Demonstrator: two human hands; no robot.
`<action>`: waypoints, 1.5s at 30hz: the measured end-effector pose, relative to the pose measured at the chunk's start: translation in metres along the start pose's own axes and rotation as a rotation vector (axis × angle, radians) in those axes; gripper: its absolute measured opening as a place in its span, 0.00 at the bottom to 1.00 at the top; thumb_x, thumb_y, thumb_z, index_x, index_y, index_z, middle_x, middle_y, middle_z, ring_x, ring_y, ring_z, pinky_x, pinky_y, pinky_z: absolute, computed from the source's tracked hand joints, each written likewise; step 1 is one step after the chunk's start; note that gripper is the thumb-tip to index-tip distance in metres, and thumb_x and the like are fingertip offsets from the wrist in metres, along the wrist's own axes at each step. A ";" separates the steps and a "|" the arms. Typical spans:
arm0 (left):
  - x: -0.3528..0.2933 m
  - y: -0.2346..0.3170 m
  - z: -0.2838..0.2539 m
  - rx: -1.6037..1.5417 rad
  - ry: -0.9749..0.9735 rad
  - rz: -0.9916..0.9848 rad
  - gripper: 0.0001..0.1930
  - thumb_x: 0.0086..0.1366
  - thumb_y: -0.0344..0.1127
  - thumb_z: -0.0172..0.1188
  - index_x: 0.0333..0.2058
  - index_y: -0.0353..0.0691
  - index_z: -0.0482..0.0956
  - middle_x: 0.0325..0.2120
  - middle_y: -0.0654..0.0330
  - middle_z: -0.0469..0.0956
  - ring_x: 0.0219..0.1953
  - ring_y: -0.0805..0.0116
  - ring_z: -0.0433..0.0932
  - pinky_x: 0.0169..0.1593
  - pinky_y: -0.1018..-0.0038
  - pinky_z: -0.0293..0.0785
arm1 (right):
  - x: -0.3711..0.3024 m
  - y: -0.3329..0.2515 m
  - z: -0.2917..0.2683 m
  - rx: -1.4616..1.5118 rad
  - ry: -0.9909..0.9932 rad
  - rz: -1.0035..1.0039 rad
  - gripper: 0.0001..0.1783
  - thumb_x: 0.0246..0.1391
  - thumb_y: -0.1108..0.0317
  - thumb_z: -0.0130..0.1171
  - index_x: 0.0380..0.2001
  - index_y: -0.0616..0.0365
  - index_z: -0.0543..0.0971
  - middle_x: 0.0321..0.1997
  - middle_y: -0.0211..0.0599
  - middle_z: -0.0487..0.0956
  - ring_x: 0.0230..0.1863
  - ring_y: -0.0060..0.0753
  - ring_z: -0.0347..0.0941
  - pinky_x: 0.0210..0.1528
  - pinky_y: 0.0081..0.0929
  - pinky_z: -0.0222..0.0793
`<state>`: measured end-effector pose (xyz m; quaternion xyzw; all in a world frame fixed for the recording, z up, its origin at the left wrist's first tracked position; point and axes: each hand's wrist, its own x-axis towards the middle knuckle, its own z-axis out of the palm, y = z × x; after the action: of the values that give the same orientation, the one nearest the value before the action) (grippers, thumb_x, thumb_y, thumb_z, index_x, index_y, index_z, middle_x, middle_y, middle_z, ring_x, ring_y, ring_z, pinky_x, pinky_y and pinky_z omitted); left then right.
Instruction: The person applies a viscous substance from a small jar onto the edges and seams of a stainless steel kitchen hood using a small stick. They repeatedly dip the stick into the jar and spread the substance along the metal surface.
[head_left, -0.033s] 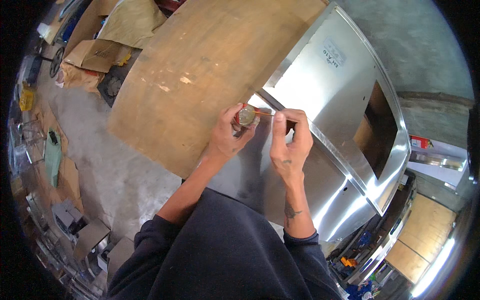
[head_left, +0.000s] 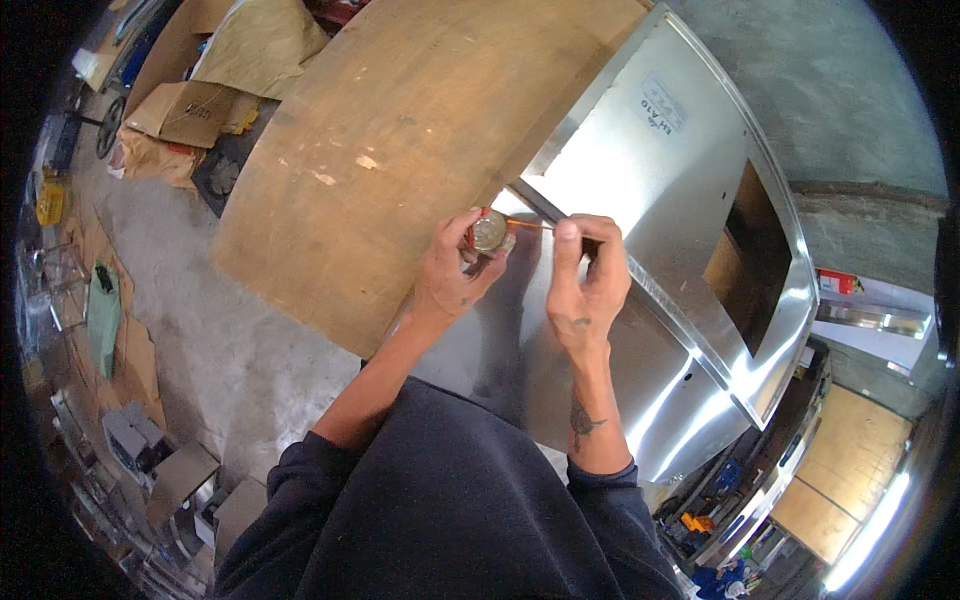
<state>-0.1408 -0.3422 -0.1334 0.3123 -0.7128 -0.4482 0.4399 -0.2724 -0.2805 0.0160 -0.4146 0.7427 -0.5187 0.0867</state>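
The left hand has its fingers and thumb curled round a small round piece, red at the edge with a dull, greyish face. The right hand, just beside it, is closed in a pinch on a thin orange strip, which spans the gap between the two hands; I can't tell from here whether it is fixed to the round piece. Both are held above the metal, near the board's edge.

Dark sleeves end below the elbows, and the right forearm bears a tattoo. Under the hands lies a shiny metal sheet, and a raised metal ledge runs slantwise between it and a second panel. That one has a dark four-sided opening toward its right end.

To the left spreads a big wooden board, scuffed pale in spots. Beyond it is grey floor, with a cardboard box above and a green piece farther left. Over at the lower right, a tube lamp glows beside a wooden panel.
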 end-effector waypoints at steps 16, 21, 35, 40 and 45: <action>0.010 0.003 0.002 0.068 0.014 0.047 0.38 0.64 0.31 0.78 0.68 0.34 0.67 0.52 0.47 0.79 0.42 0.66 0.83 0.38 0.73 0.82 | 0.118 0.089 -0.013 0.362 0.010 0.203 0.11 0.76 0.62 0.60 0.41 0.58 0.78 0.36 0.32 0.83 0.35 0.18 0.73 0.40 0.20 0.71; 0.011 0.007 0.001 0.068 0.034 0.052 0.36 0.65 0.33 0.78 0.66 0.33 0.68 0.50 0.49 0.78 0.38 0.69 0.80 0.36 0.75 0.80 | 0.116 0.084 -0.010 0.301 -0.036 0.196 0.12 0.76 0.61 0.60 0.42 0.60 0.79 0.37 0.32 0.84 0.36 0.18 0.74 0.42 0.20 0.72; 0.014 -0.001 0.004 0.069 0.059 0.096 0.37 0.63 0.35 0.80 0.66 0.37 0.70 0.47 0.56 0.79 0.30 0.77 0.75 0.30 0.79 0.73 | 0.118 0.086 -0.012 0.241 -0.082 0.161 0.14 0.75 0.58 0.61 0.42 0.61 0.80 0.37 0.34 0.85 0.37 0.21 0.76 0.44 0.24 0.74; 0.013 -0.007 0.005 0.072 0.053 0.108 0.38 0.63 0.36 0.80 0.67 0.38 0.69 0.49 0.55 0.79 0.29 0.78 0.75 0.30 0.80 0.73 | 0.118 0.086 -0.009 0.232 -0.062 0.143 0.15 0.75 0.59 0.60 0.41 0.62 0.79 0.33 0.35 0.86 0.35 0.22 0.77 0.42 0.25 0.74; 0.014 -0.008 0.005 0.077 0.062 0.143 0.38 0.63 0.36 0.80 0.67 0.38 0.69 0.51 0.54 0.79 0.29 0.78 0.75 0.30 0.80 0.73 | 0.118 0.086 -0.010 0.212 -0.070 0.132 0.15 0.75 0.59 0.60 0.41 0.62 0.80 0.33 0.35 0.86 0.35 0.22 0.77 0.42 0.26 0.74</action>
<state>-0.1508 -0.3556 -0.1364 0.2911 -0.7358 -0.3781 0.4805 -0.3986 -0.3465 -0.0165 -0.3713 0.7060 -0.5725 0.1897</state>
